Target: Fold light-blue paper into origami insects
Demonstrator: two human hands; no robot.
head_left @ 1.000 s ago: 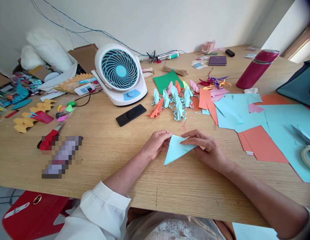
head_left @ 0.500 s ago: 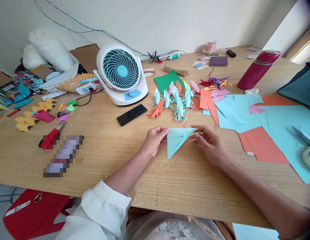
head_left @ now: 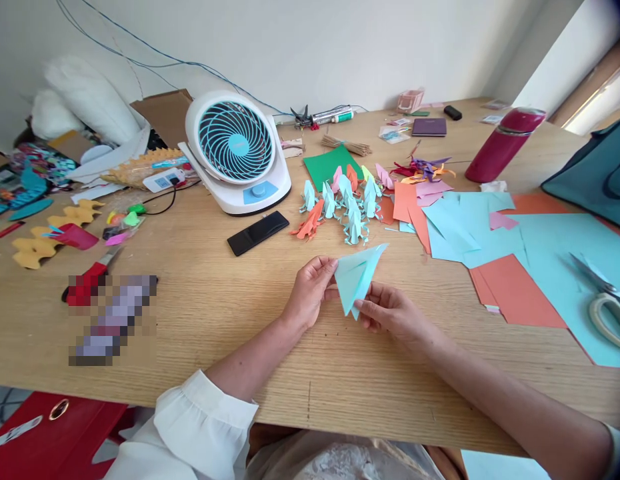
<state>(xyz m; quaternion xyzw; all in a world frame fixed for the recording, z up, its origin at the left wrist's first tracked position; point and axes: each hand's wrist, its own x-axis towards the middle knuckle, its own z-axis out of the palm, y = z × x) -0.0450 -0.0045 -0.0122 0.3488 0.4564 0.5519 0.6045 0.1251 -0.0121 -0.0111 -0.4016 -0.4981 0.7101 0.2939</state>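
Note:
A light blue sheet of folded paper (head_left: 354, 277), triangular with layers parted at its lower right, is held just above the wooden table. My left hand (head_left: 313, 287) pinches its left corner between thumb and fingers. Near the lower tip, my right hand (head_left: 387, 308) grips the paper's right layer, thumb on top and fingers curled beneath. Beyond my hands stands a group of small folded paper figures (head_left: 354, 220), mostly light blue, with orange, pink and yellow ones among them.
A white fan (head_left: 237, 147) and a black phone (head_left: 258, 233) are at centre left. Coloured paper sheets (head_left: 520, 290) and white-handled scissors (head_left: 610, 310) lie on the right, below a magenta bottle (head_left: 505, 147). Red-handled scissors (head_left: 90, 280) rest at left.
My right hand has moved from the paper's upper right corner down to its lower tip. The paper has tilted and its layers have parted more. The view has shifted slightly.

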